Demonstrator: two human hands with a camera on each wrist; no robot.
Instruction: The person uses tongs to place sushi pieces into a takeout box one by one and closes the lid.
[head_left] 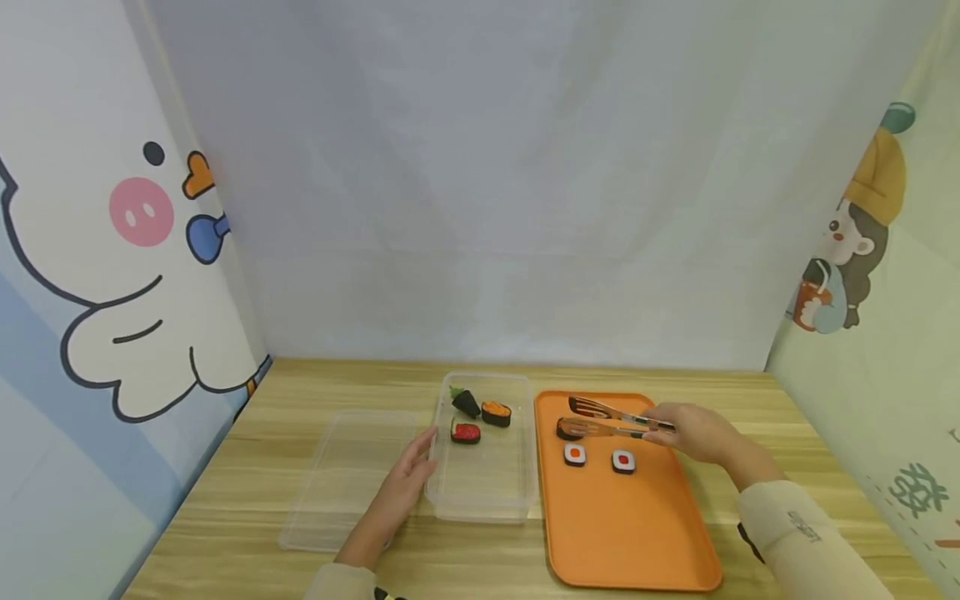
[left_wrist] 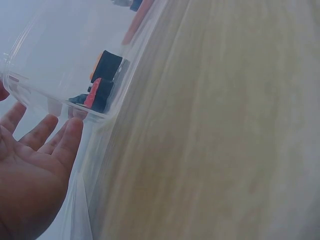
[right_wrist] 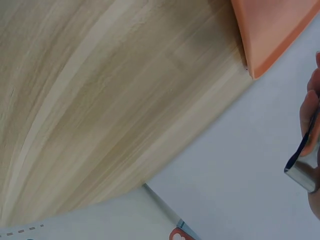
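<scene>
My left hand (head_left: 401,485) rests with extended fingers against the left side of a clear plastic box (head_left: 487,483). In the left wrist view its fingertips meet the box wall (left_wrist: 45,55). Inside, toward the back, lie a dark toy hand roll (head_left: 467,404), an orange-topped sushi (head_left: 496,413) and a red-topped sushi (head_left: 465,432). My right hand (head_left: 693,431) grips tongs (head_left: 626,418) by the handle end, their arms spread above the orange tray (head_left: 622,533). One tong tip overlaps a dark-wrapped sushi (head_left: 566,430). Two white sushi rolls, one orange-centred (head_left: 574,454) and one red-centred (head_left: 622,462), sit nearer me.
A clear lid (head_left: 348,483) lies flat on the wooden table (head_left: 247,500), left of the box. The tray stands just right of the box. A pale curtain (head_left: 510,208) hangs behind the table, with printed cloths (head_left: 67,242) at both sides.
</scene>
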